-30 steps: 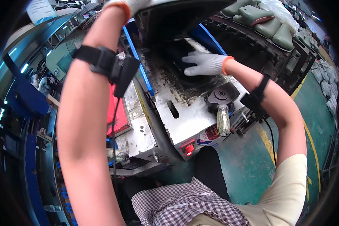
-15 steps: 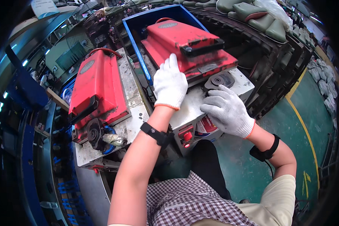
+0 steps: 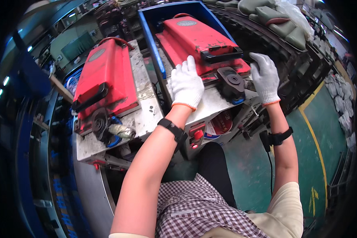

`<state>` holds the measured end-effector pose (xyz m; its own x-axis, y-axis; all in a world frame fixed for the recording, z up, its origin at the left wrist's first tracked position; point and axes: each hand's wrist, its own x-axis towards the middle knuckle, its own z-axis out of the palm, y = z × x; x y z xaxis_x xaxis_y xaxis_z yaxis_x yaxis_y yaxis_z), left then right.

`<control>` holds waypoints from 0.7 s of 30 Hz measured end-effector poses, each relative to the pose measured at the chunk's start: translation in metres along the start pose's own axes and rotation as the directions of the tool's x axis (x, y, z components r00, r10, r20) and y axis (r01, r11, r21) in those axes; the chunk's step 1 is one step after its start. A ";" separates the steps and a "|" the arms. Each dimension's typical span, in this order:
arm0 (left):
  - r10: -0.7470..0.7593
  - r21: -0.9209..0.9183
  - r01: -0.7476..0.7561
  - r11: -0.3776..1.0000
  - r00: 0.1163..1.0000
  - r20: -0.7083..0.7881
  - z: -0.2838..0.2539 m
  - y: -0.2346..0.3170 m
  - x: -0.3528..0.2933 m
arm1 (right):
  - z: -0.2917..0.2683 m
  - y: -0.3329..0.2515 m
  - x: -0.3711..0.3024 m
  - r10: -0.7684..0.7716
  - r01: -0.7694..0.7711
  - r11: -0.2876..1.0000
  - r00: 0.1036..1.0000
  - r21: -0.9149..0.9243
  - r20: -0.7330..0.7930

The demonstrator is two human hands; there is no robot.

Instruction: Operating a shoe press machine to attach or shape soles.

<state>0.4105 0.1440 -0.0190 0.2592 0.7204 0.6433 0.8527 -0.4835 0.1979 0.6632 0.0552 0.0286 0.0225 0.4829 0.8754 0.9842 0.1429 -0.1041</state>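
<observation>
My left hand [image 3: 186, 85], in a white knitted glove, lies on the front left corner of the right-hand machine, against the red lid [image 3: 204, 37]. Its fingers are stretched out and hold nothing visible. Just right of the lid's black handle [image 3: 222, 55] is my right hand [image 3: 265, 79], also gloved. Its fingers are bent and spread, with no object seen in them. Between the hands, a dark grey piece with a round boss [image 3: 235, 80] and a blue end sits at the front of the pale machine top [image 3: 210, 102].
A second machine with a red lid [image 3: 111, 71] stands at left; a similar dark piece [image 3: 100, 121] and a wrapped bundle [image 3: 122, 131] lie on its front. A blue bin [image 3: 150, 35] surrounds the right lid. Olive-green boots [image 3: 281, 25] fill a rack at back right.
My right hand has moved right and away from me, uncovering the dark piece with its blue end. My left hand stays by the lid's corner. The view has shifted slightly.
</observation>
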 end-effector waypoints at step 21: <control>-0.293 0.222 0.217 0.950 0.863 0.412 -0.239 -0.211 -0.026 | 0.078 -0.094 0.043 -0.094 0.091 0.996 0.984 0.026 0.149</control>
<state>0.1149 0.1086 0.0994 0.1601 0.9681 0.1927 0.9676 -0.1925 0.1632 0.5576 0.1298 0.0389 -0.0962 0.5910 0.8009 0.9774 0.2084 -0.0364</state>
